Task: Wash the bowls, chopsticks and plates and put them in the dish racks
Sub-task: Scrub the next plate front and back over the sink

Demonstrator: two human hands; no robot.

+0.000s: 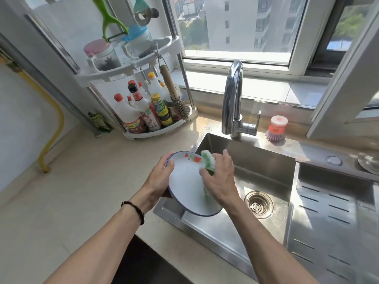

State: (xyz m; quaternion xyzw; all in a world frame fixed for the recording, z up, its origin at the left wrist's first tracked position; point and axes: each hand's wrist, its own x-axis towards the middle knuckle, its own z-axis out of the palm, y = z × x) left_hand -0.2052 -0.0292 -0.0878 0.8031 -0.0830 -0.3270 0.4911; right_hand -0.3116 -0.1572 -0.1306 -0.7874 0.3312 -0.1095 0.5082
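The plate [185,181] is tilted over the sink [256,160], its rim gripped by the left hand [159,177]. The right hand [218,181] clutches a sponge [208,163] against it. Best scrub in circles while bracing the rim firmly.

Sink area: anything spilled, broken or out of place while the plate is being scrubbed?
Nothing stands out. The left hand holds the plate tilted over the sink, the right hand presses a green sponge on it. The faucet shows no running water.
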